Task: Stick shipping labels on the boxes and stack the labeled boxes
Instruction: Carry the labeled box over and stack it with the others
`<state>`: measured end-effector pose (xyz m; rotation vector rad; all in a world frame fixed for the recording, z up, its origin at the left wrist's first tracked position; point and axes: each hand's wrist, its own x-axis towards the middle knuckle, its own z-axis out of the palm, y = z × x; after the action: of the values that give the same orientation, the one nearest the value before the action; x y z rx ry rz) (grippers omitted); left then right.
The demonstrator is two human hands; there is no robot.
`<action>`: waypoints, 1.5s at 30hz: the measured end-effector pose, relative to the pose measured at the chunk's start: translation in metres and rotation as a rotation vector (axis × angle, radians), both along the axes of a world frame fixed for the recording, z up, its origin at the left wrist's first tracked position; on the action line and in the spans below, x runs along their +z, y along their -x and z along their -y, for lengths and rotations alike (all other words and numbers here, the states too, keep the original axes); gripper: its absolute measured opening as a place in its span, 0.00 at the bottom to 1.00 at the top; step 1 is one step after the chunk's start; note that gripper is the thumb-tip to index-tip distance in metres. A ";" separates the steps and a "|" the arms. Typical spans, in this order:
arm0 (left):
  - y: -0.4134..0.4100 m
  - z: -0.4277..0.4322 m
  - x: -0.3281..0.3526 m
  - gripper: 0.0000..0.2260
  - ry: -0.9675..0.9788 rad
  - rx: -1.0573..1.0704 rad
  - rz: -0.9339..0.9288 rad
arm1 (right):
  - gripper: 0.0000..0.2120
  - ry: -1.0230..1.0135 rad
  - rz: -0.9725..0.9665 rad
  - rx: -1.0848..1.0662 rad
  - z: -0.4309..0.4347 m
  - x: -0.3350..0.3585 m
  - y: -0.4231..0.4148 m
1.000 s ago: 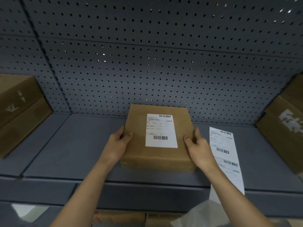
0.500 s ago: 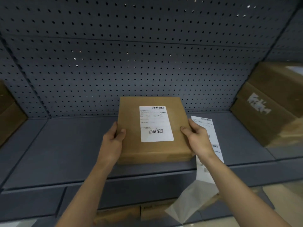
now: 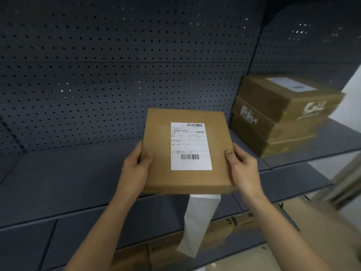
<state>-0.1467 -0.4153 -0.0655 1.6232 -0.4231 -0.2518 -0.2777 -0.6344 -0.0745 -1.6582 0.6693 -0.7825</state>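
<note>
Four boxes (image 3: 187, 149), two hands (image 3: 136, 169).

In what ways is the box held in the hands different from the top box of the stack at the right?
The held box is gripped at its sides by the left hand and right hand, lifted; the top stack box rests on other boxes on the shelf. The held box looks flat and thin; the top stack box looks taller. The held box's sides seem plain; the other's show white markings. Both are brown cardboard with a white label on top.
</note>
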 end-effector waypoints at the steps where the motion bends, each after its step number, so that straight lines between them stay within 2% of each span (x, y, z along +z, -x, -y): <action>1: 0.013 0.007 0.002 0.16 -0.004 -0.008 0.009 | 0.14 0.008 0.009 0.003 0.005 0.002 0.015; 7: 0.097 0.056 0.006 0.18 -0.036 -0.048 0.049 | 0.16 -0.024 0.024 -0.039 0.046 -0.002 0.111; 14: 0.183 0.142 -0.004 0.25 -0.106 -0.139 0.058 | 0.13 -0.028 0.009 -0.158 0.110 -0.013 0.223; 20: 0.237 0.232 -0.009 0.28 -0.137 -0.317 0.037 | 0.13 -0.098 0.073 -0.357 0.171 -0.020 0.299; 23: 0.256 0.283 -0.012 0.25 -0.150 -0.402 0.019 | 0.14 -0.096 0.065 -0.449 0.202 -0.022 0.330; 36: 0.300 0.510 -0.021 0.28 -0.138 -0.686 0.026 | 0.17 -0.051 -0.054 -0.797 0.355 -0.013 0.406; 42: 0.315 0.584 -0.023 0.25 -0.137 -0.735 0.051 | 0.16 -0.051 -0.064 -0.820 0.422 -0.016 0.425; 45: 0.315 0.617 -0.029 0.26 -0.149 -0.699 0.040 | 0.16 -0.057 -0.064 -0.776 0.465 -0.024 0.426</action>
<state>-0.4622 -1.0323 -0.0943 1.5755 -1.0175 -0.7899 -0.7040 -1.0994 -0.0981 -1.3591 1.4027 -1.2351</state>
